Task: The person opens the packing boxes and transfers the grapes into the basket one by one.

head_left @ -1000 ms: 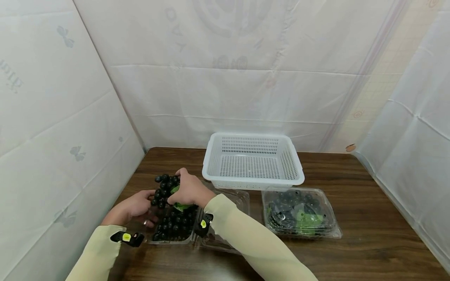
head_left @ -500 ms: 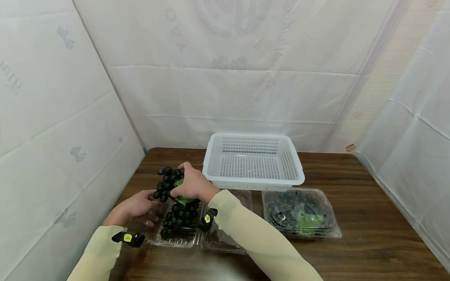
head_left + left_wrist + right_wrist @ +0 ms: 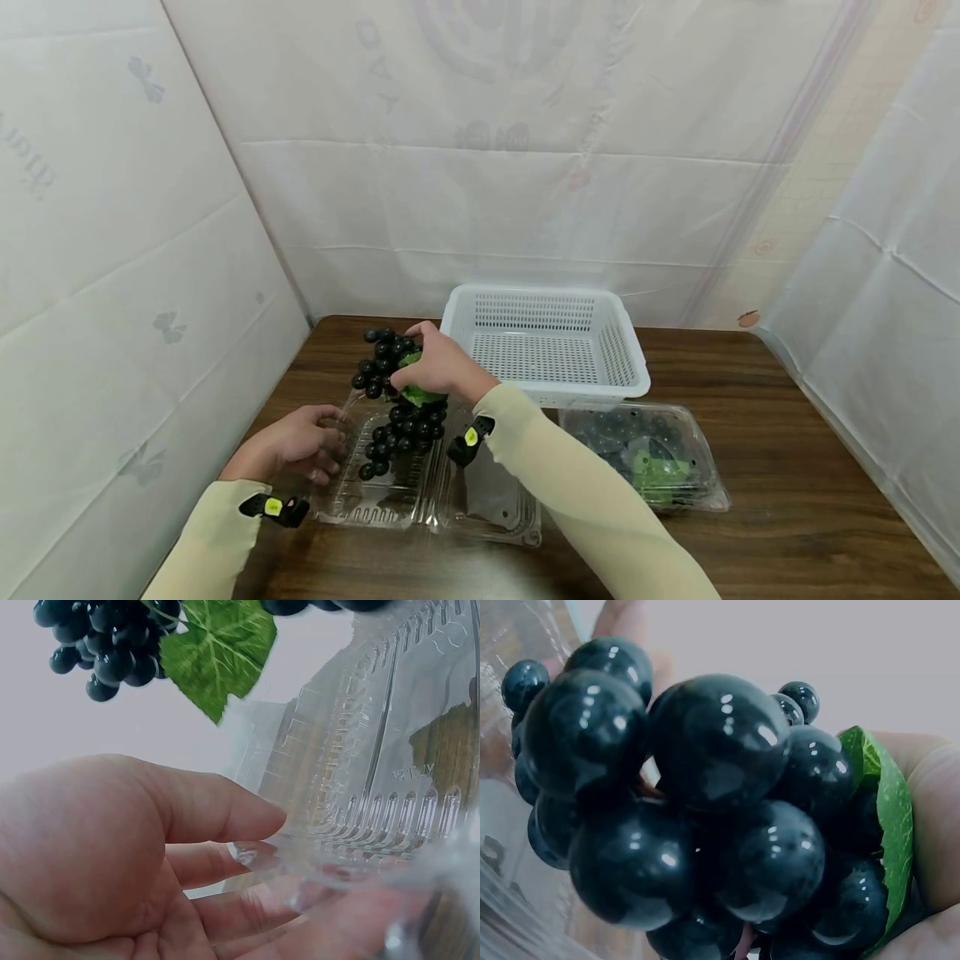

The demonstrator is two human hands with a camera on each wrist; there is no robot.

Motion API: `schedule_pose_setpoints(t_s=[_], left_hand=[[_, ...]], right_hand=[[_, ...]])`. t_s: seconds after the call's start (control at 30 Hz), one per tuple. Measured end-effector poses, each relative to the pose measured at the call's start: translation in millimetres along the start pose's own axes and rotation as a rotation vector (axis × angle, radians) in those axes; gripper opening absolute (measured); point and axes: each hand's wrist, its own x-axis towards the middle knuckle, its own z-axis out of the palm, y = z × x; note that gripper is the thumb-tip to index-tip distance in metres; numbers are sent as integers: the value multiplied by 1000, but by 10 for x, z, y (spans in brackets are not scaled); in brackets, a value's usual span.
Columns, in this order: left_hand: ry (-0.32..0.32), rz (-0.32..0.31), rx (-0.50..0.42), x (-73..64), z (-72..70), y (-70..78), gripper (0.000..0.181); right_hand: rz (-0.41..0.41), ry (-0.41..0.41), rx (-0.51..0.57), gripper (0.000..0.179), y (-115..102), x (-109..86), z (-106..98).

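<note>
My right hand [image 3: 442, 367] grips a bunch of dark grapes [image 3: 408, 429] with green leaves [image 3: 422, 393], near its top. The bunch hangs above an opened clear plastic clamshell box [image 3: 375, 512]. In the right wrist view, the round grapes [image 3: 720, 742] fill the middle, with a leaf [image 3: 894, 825] against the hand. My left hand [image 3: 303, 442] is at the box's left edge. In the left wrist view, its thumb [image 3: 232, 810] lies near the plastic rim, while the other fingers [image 3: 247, 911] reach behind the clear wall.
A white slotted plastic basket [image 3: 543, 392] stands at the back of the wooden table [image 3: 787, 433]. To the right is a shut clamshell box [image 3: 645, 454] with dark grapes and a green leaf inside. White sheeting [image 3: 525, 208] encloses the table's back and sides.
My right hand has raised the bunch of grapes and moved it right, lifting its lower part up from the clamshell box. The left hand has stayed at the box's edge.
</note>
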Motion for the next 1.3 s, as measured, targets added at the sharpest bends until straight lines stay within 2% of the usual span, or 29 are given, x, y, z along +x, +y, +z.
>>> schedule_pose_setpoints(t_s=[0.3,0.6,0.9,1.3], left_hand=[[37,-21,-8,-17,33,7,44],[49,-4,12,-3,44,-18,45],[45,7,16,-5,38,-29,45],[57,-4,15,-7,26,-55,44]], right_hand=[[19,46,56,76,8,1,-403],[39,79,153,75,54,20,-746],[54,182,210,80,157,80,-1020],[113,239,287,87,317,166,-1282]])
